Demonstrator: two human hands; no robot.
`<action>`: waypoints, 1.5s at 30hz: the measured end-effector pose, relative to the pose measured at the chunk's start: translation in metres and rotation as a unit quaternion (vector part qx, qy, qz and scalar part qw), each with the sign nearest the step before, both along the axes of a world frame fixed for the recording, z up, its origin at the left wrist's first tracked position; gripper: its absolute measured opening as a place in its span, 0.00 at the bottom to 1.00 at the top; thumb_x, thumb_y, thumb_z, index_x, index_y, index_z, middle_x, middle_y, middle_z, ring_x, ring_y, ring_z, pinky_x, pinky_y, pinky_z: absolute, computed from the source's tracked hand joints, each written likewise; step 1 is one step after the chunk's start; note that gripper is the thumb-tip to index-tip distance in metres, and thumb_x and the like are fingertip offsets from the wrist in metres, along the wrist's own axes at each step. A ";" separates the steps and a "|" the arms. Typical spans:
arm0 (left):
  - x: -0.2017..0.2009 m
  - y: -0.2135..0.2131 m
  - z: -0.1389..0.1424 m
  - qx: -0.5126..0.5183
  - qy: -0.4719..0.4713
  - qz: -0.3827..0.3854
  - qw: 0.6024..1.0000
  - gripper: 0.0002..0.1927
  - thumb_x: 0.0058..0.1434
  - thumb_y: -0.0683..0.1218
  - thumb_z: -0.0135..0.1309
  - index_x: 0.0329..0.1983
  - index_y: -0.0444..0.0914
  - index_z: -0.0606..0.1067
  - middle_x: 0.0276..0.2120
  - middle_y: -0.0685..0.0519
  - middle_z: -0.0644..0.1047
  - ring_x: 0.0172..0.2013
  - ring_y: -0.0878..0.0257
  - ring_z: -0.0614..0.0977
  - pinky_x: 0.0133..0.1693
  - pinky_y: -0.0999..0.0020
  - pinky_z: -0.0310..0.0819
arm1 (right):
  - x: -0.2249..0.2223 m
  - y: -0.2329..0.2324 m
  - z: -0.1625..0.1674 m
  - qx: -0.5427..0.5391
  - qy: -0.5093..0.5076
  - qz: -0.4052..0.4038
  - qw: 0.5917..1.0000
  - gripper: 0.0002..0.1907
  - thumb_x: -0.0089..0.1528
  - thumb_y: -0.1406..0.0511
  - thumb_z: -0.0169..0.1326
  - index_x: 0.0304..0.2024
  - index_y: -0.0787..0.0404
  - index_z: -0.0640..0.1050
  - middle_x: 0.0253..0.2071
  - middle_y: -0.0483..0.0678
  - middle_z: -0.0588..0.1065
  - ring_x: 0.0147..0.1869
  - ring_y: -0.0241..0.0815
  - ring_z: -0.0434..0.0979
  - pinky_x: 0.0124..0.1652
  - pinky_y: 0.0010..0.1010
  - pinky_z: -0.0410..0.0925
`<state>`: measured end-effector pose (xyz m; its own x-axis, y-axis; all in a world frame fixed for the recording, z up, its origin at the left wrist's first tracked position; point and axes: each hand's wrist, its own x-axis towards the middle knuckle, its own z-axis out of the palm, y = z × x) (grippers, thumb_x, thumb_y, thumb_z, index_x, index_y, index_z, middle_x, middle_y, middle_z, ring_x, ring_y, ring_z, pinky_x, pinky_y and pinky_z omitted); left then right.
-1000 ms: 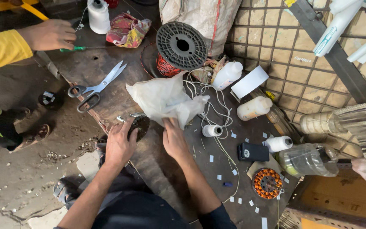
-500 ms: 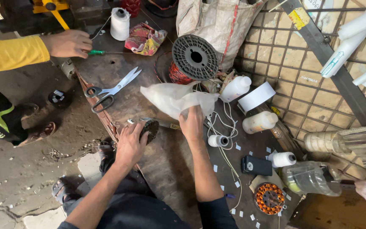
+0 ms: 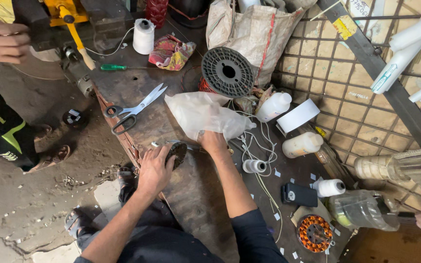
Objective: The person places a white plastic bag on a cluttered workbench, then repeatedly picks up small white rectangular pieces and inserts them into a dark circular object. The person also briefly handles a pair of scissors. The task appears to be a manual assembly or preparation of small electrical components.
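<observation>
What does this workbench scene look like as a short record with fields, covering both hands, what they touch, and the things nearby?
Left hand: left hand rests on a dark round part at the bench edge.
Right hand: right hand presses the lower edge of a white plastic bag.
Near the hands: scissors, white thread spool, black reel.
Farther right: phone, copper-wound stator.
Other person: a hand at the upper left.
</observation>
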<state>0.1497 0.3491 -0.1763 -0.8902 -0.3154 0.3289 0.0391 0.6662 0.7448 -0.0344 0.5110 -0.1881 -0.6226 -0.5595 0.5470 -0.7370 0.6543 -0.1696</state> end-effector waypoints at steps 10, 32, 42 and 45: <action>-0.003 0.000 0.000 -0.005 -0.010 -0.003 1.000 0.22 0.62 0.46 0.56 0.59 0.36 0.73 0.45 0.39 0.78 0.49 0.40 0.76 0.56 0.49 0.66 | -0.008 -0.030 -0.019 0.165 -0.135 -0.098 0.972 0.35 0.59 0.60 0.54 0.68 0.63 0.66 0.61 0.67 0.69 0.65 0.69 0.65 0.64 0.59 0.55; -0.001 -0.001 -0.013 0.011 -0.026 -0.002 1.000 0.22 0.62 0.46 0.56 0.58 0.37 0.73 0.47 0.41 0.77 0.51 0.40 0.76 0.55 0.50 0.67 | -0.081 -0.012 0.144 0.336 -0.241 0.023 0.910 0.11 0.62 0.67 0.49 0.41 0.68 0.80 0.40 0.67 0.77 0.46 0.65 0.79 0.46 0.52 0.69; -0.004 0.002 -0.016 0.021 -0.032 -0.003 0.999 0.23 0.61 0.46 0.57 0.59 0.37 0.73 0.47 0.41 0.78 0.51 0.41 0.76 0.54 0.52 0.68 | -0.186 0.014 0.317 0.384 -0.080 -0.048 0.918 0.17 0.52 0.76 0.49 0.43 0.70 0.80 0.45 0.68 0.78 0.49 0.64 0.79 0.45 0.50 0.71; -0.007 0.000 -0.015 0.014 -0.010 -0.007 1.000 0.23 0.60 0.46 0.58 0.58 0.37 0.73 0.47 0.40 0.78 0.51 0.41 0.76 0.54 0.52 0.68 | -0.208 0.023 0.351 0.330 -0.109 -0.050 0.936 0.15 0.59 0.71 0.51 0.48 0.66 0.79 0.46 0.65 0.78 0.49 0.62 0.79 0.45 0.49 0.71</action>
<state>0.1424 0.3489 -0.1909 -0.9007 -0.3114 0.3030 0.0341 0.6445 0.7639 -0.2420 0.5342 0.1629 -0.7464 -0.6641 -0.0435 -0.6617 0.7335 0.1553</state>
